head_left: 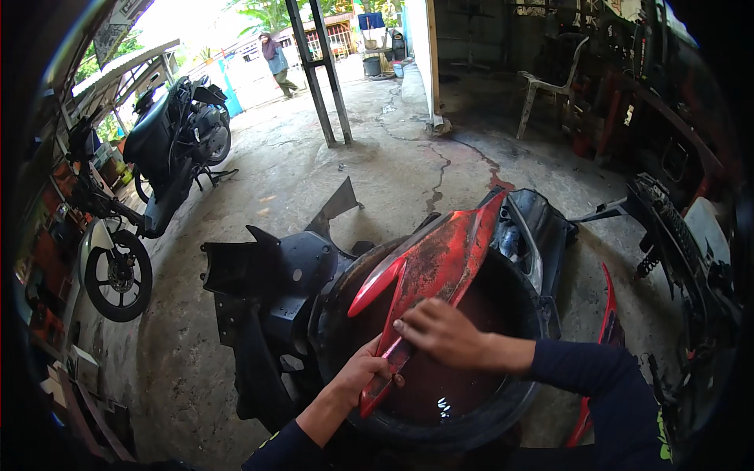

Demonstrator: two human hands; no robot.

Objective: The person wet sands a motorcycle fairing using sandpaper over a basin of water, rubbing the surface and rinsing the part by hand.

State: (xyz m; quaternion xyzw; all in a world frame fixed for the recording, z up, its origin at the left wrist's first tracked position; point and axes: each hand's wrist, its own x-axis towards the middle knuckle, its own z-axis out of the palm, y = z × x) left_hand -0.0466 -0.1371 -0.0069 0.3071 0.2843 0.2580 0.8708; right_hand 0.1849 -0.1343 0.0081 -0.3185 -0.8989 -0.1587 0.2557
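A red motorcycle body panel [440, 271], streaked with dark grime, slants over a round black tub [514, 408] of dark reddish liquid [463, 388]. Its far tip points away to the upper right. My left hand [363, 377] grips the panel's narrow near end, thumb on top and fingers wrapped beneath. Against the panel's lower middle, my right hand [446, 334] presses with curled fingers. Whatever those fingers may hold is hidden.
Black plastic motorcycle panels [294, 271] lie left of the tub, another black part [542, 228] behind it. On the right are a slim red panel [606, 314] and a bare motorcycle frame [667, 235]. A parked motorcycle [169, 141], metal post [322, 71], chair [550, 85] and distant person [275, 63] stand beyond.
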